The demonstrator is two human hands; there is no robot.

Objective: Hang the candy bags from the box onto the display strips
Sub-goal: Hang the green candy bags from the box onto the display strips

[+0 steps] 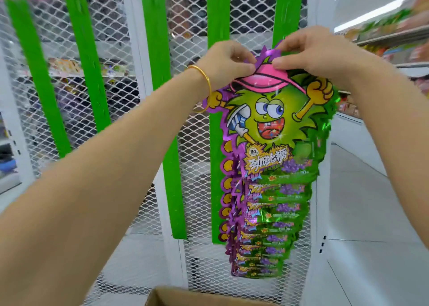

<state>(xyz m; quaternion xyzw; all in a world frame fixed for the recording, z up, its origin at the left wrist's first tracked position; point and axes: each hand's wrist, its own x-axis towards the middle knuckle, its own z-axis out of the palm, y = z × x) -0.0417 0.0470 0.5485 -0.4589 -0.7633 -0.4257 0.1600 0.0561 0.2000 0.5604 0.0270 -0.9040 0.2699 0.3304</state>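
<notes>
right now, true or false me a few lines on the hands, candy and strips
1. The left hand and right hand pinch the candy at its top. True.
2. Every green strip is loaded with candy. False: the strips on the left hang bare.
3. A gold bangle sits on the right wrist. False: the bangle is on the left wrist.
4. The box shows at the bottom edge, below the candy. True.

left hand [228, 62] raised, pinching candy bags [271, 120] | right hand [311, 55] raised, pinching same
</notes>
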